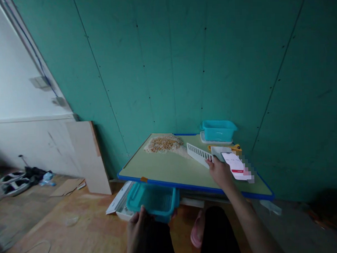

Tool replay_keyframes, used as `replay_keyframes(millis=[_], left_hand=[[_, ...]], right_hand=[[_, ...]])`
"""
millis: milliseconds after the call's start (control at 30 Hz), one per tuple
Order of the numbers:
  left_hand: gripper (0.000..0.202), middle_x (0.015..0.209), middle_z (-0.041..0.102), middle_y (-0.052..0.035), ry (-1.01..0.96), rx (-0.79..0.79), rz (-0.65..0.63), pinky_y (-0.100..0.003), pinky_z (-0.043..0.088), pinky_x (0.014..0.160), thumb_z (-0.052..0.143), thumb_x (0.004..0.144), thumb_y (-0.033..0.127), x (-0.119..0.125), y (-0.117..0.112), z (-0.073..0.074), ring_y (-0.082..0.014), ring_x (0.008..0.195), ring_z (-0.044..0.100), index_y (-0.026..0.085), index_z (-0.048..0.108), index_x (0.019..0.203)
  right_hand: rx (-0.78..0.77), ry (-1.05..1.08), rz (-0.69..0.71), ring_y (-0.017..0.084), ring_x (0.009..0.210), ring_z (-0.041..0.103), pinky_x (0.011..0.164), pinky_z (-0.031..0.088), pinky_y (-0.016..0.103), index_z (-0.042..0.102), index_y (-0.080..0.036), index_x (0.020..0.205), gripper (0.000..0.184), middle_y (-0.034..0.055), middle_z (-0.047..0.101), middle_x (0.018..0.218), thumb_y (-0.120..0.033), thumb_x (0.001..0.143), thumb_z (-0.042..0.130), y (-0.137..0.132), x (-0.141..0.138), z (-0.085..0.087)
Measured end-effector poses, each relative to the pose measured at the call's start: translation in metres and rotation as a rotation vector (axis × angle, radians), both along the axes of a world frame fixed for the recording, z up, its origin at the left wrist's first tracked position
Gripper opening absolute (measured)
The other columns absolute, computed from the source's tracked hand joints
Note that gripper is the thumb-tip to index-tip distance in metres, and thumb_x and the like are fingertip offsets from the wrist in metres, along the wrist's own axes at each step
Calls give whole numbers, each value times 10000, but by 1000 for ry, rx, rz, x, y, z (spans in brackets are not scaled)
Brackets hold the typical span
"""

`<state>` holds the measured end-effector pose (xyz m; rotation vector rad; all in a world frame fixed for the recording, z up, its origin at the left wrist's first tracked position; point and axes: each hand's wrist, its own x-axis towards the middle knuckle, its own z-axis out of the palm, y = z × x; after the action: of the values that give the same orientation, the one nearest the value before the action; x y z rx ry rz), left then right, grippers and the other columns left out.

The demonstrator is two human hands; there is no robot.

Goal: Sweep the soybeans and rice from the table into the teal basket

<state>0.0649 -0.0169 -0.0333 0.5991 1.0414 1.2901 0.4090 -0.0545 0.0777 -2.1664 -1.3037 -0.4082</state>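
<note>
My left hand (138, 225) grips the near edge of a teal plastic basket (151, 199) held below the front of the small green table (164, 171). My right hand (220, 172) rests on the table top, fingers closed on the end of a white slotted plastic strip (198, 153). A pile of mixed grains and rice (165, 144) lies at the table's far left. Beside my right hand lies a phone (236, 165) with a white screen.
A second teal basket (218, 130) on a white tray stands at the table's back right by the green wall, with a yellow tool (237, 148) near it. A wooden board (89, 155) leans at left. Shoes and clutter lie on the floor at far left.
</note>
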Motion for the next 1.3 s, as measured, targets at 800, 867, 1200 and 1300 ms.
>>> replay_keyframes(millis=[800, 867, 1200, 1300], left_hand=[[509, 429, 560, 38, 16, 74, 91, -285, 509, 445, 925, 524, 591, 7, -16, 28, -195, 459, 636, 227, 569, 515], [510, 426, 570, 32, 9, 67, 86, -284, 505, 436, 919, 532, 597, 8, -18, 29, -197, 451, 636, 226, 570, 515], [556, 440, 626, -6, 4, 70, 48, -257, 491, 468, 901, 539, 632, 15, -22, 29, -176, 439, 633, 197, 556, 519], [559, 448, 637, -15, 34, 89, 40, -256, 484, 464, 889, 543, 652, 16, -20, 31, -171, 436, 625, 190, 575, 524]], right_hand=[[-93, 35, 227, 232, 917, 742, 717, 434, 260, 712, -161, 1090, 273, 133, 790, 1013, -307, 1010, 497, 79, -29, 6], [-87, 17, 255, 235, 926, 741, 734, 444, 263, 726, -172, 1059, 281, 133, 789, 1030, -323, 1007, 495, 82, -31, 4], [-53, 15, 364, 248, 967, 745, 795, 511, 287, 723, -183, 1200, 316, 125, 769, 1153, -310, 994, 521, 89, -42, -8], [-50, 8, 398, 249, 944, 748, 782, 509, 288, 713, -182, 1222, 318, 123, 783, 1094, -305, 993, 530, 89, -49, -10]])
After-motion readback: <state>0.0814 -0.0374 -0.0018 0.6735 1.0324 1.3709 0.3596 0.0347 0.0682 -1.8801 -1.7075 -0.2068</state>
